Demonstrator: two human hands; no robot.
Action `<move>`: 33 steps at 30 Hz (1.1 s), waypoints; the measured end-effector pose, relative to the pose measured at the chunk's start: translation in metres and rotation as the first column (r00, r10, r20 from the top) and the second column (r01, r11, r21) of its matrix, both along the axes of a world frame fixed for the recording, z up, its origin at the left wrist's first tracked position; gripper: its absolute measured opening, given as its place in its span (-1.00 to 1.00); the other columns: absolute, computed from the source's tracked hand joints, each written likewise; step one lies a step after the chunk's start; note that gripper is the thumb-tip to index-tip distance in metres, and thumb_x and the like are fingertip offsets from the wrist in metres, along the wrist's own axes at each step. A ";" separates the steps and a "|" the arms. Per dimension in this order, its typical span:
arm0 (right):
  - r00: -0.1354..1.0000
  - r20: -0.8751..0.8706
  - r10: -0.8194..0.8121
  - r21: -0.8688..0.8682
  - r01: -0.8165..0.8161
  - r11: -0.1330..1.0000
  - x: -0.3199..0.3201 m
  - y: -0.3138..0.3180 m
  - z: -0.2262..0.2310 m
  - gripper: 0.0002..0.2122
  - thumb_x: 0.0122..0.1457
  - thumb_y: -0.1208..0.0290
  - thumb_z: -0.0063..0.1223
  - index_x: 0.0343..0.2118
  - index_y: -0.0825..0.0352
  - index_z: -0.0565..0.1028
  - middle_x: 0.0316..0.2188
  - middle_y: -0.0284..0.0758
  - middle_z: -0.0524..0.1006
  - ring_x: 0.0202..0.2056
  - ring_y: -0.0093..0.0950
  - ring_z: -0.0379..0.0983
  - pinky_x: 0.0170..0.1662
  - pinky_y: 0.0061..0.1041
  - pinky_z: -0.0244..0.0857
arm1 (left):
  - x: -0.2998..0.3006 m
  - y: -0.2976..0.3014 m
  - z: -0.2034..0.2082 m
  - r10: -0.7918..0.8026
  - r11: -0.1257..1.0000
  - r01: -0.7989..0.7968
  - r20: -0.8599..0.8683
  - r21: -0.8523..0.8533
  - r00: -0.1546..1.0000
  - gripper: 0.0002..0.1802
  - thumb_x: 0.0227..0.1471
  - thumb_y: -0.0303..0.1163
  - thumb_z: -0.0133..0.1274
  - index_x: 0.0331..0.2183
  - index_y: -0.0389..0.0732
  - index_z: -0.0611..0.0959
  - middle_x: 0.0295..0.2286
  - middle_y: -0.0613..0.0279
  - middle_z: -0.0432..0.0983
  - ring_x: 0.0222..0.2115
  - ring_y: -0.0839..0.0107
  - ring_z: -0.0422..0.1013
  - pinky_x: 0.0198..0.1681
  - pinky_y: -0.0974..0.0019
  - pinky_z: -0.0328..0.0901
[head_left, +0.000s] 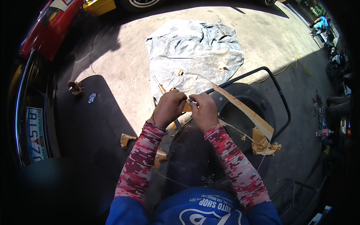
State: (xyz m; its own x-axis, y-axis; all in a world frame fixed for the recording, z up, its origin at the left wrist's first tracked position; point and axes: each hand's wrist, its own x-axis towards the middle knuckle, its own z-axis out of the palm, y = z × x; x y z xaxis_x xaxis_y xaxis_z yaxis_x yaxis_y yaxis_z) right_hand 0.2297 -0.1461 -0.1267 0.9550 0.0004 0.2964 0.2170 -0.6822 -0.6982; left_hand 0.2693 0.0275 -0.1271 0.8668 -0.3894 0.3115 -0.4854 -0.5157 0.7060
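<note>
Brown paper (pixel 186 107) in hands (pixel 205 111), btl (pixel 324 132) far R, contents unclear

Sleeves (pixel 240 176): pink, red and grey pixel camouflage; shirt (pixel 165 208) at six o'clock: blue, white print. Central paper (pixel 187 107): tan. Tarpaulin (pixel 195 56) at twelve: silver-grey; car (pixel 45 35) at ten: red.
</note>
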 end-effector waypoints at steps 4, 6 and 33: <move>1.000 0.021 0.007 -0.006 -0.007 1.000 0.001 0.004 -0.013 -0.76 0.10 0.59 0.28 -0.14 0.38 0.67 -0.24 -0.12 0.58 -0.12 -0.09 0.53 -0.02 -0.17 0.41 | 0.009 0.004 -0.003 -0.047 0.997 0.047 -0.009 0.065 0.999 -0.94 0.06 -0.54 0.17 -0.39 -0.34 0.68 -0.44 -0.11 0.60 -0.36 -0.10 0.56 -0.25 0.00 0.44; 0.999 0.047 0.004 0.012 -0.005 1.000 0.007 0.006 -0.016 -0.75 0.08 0.60 0.30 -0.13 0.38 0.66 -0.24 -0.13 0.56 -0.12 -0.10 0.52 -0.02 -0.18 0.40 | 0.017 0.005 -0.001 -0.068 0.996 0.067 0.019 0.051 0.997 -0.95 0.05 -0.57 0.18 -0.38 -0.36 0.67 -0.44 -0.13 0.60 -0.38 -0.10 0.58 -0.27 0.05 0.46; 0.981 0.188 -0.039 0.100 0.020 0.995 -0.009 0.007 -0.028 -0.71 0.05 0.63 0.26 -0.11 0.36 0.66 -0.22 -0.17 0.55 -0.11 -0.12 0.48 0.00 -0.17 0.38 | 0.023 0.004 0.016 -0.094 0.975 0.102 -0.054 0.197 0.994 -0.89 -0.01 -0.53 0.20 -0.39 -0.37 0.72 -0.49 -0.17 0.61 -0.46 -0.13 0.58 -0.33 0.03 0.47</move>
